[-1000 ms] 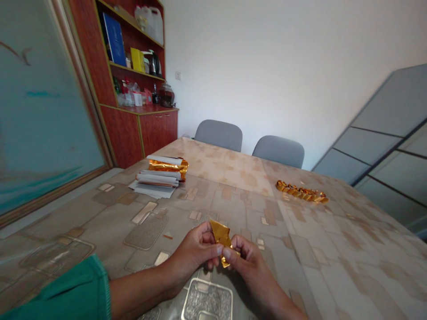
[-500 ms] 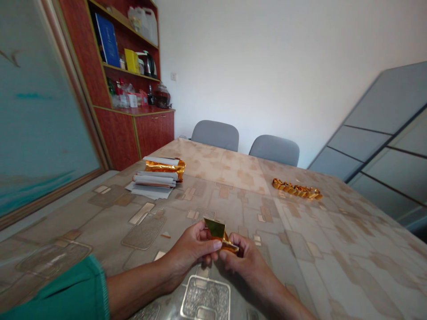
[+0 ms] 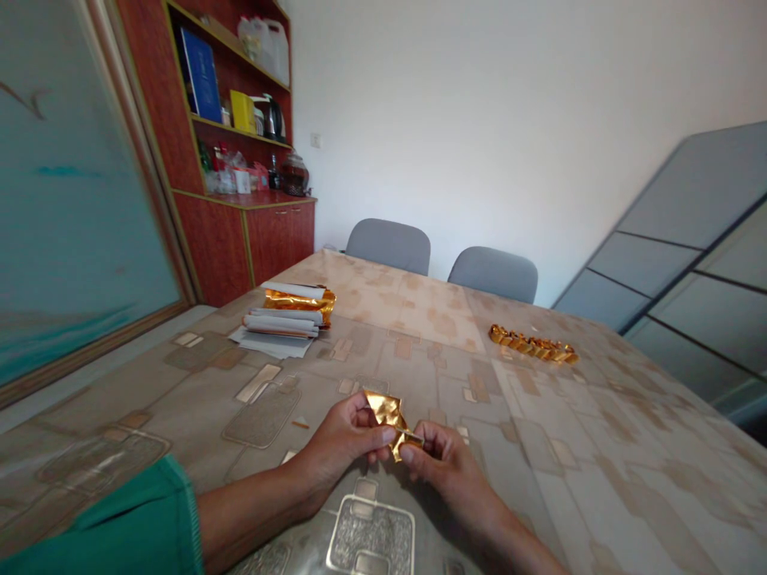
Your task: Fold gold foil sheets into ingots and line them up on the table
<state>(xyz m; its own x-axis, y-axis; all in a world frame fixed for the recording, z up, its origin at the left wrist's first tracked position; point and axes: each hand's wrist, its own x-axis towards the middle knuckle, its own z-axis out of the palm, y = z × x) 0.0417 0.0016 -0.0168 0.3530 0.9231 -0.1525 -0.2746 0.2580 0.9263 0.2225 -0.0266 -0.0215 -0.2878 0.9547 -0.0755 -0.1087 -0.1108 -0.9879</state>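
Note:
Between my two hands is a small piece of folded gold foil paper (image 3: 387, 409), held just above the near part of the table. My left hand (image 3: 348, 435) pinches its left side, the thumb lying across the front. My right hand (image 3: 442, 457) grips the lower right corner between thumb and fingers. Some of the fingers behind the paper are hidden. Farther off to the right, a row of folded gold paper pieces (image 3: 532, 345) lies on the table. A stack of gold and white paper sheets (image 3: 284, 319) rests at the left.
A patterned cloth covers the table (image 3: 431, 299). A tiny paper scrap (image 3: 300, 423) lies left of my hands. Two grey chairs (image 3: 388, 244) stand at the far edge. Behind on the left is a red wooden cabinet (image 3: 209, 239) with shelves.
The gold paper has tilted a little in my hands and now reflects brightly where it looked dark. My hands have spread slightly apart along it, both still gripping.

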